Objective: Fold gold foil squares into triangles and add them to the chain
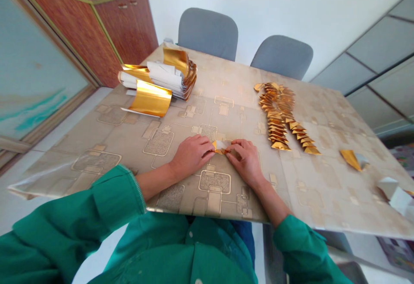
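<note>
A small piece of gold foil paper (220, 146) lies on the patterned table (110, 137) between my two hands, partly folded with its white side showing. My left hand (190, 154) rests on the table with curled fingers pinching the paper's left end. My right hand (246, 159) presses its fingertips onto the paper's right end. Both sleeves are green. Most of the paper is hidden under my fingers.
Two rows of folded gold pieces (281, 118) lie to the right. A stack of gold foil sheets (161, 81) sits at the far left. Loose folded pieces (352, 159) and white paper (393, 191) lie near the right edge. Two grey chairs (207, 31) stand behind the table.
</note>
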Motion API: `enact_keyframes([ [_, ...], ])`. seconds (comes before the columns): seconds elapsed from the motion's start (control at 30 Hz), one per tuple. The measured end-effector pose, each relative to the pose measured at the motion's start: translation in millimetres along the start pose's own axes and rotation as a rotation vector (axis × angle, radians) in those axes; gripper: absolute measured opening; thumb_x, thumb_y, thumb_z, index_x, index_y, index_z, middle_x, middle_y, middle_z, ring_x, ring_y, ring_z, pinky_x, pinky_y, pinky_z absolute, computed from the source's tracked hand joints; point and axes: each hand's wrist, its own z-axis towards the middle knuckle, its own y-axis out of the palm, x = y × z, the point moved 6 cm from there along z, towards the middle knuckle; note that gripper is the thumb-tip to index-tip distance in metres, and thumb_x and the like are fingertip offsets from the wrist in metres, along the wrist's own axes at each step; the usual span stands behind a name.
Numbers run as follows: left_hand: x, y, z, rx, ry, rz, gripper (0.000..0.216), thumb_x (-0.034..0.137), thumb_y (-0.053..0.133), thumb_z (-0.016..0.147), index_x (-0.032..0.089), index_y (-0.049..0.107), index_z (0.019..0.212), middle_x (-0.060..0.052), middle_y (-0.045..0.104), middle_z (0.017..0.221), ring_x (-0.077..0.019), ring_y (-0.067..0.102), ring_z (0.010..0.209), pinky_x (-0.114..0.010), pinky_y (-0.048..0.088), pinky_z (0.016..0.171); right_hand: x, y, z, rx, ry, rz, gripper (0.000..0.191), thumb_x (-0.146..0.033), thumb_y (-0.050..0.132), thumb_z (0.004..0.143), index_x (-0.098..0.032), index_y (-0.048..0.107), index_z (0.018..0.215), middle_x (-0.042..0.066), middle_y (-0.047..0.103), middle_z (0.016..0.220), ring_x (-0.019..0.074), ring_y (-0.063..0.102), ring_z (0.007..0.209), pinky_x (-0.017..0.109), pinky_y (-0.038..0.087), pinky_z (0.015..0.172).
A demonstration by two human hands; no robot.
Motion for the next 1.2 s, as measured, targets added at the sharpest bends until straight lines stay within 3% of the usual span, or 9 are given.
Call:
enact_keyframes([
  [0.3, -1, -1, 1, 0.007, -0.021, -0.018, 0.012, 0.027, 0.06, 0.095, 0.019, 0.068, 0.092, -0.003, 0.065, 0.09, -0.0205, 0.057, 0.087, -0.032, 0.043, 0.075, -14, -5, 3, -0.019, -0.109, -0.029, 0.009, -0.024, 0.059, 0.094, -0.024, 0.067, 0.091, 0.002, 0.071, 0.096, 0.0205, 0.057, 0.092, 0.036, 0.038, 0.082],
  [0.5, -2, -1, 1, 0.02, -0.022, -0.006, 0.012, 0.028, 0.059, 0.095, 0.019, 0.067, 0.094, -0.003, 0.065, 0.091, -0.0206, 0.057, 0.088, -0.032, 0.043, 0.075, -16, -5, 2, -0.021, -0.116, -0.049, 0.01, -0.024, 0.056, 0.097, -0.025, 0.065, 0.096, 0.001, 0.07, 0.088, 0.0201, 0.055, 0.089, 0.035, 0.037, 0.081],
  [0.8, 2, -1, 0, 0.024, 0.015, 0.034, 0.013, 0.027, 0.058, 0.095, 0.019, 0.067, 0.091, -0.004, 0.063, 0.088, -0.0207, 0.056, 0.087, -0.032, 0.041, 0.073, -20, -1, 3, -0.068, -0.16, -0.066, 0.016, -0.017, 0.049, 0.097, -0.023, 0.063, 0.094, 0.003, 0.069, 0.091, 0.0203, 0.055, 0.088, 0.034, 0.037, 0.078],
  [0.97, 0, -1, 0, 0.021, -0.012, 0.0, 0.01, 0.027, 0.06, 0.094, 0.019, 0.066, 0.093, -0.004, 0.065, 0.09, -0.0212, 0.057, 0.087, -0.032, 0.042, 0.074, -21, 0, 3, -0.074, -0.115, -0.031, 0.003, -0.025, 0.059, 0.093, -0.023, 0.061, 0.093, 0.002, 0.069, 0.091, 0.02, 0.057, 0.089, 0.036, 0.036, 0.084],
  [1.2, -9, -3, 2, 0.039, -0.104, -0.116, 0.012, 0.028, 0.06, 0.095, 0.019, 0.063, 0.088, -0.003, 0.068, 0.087, -0.0191, 0.059, 0.084, -0.032, 0.044, 0.074, -12, -1, 8, -0.058, -0.026, 0.048, 0.008, -0.029, 0.057, 0.095, -0.024, 0.063, 0.092, 0.0, 0.07, 0.087, 0.0197, 0.06, 0.085, 0.036, 0.037, 0.08],
])
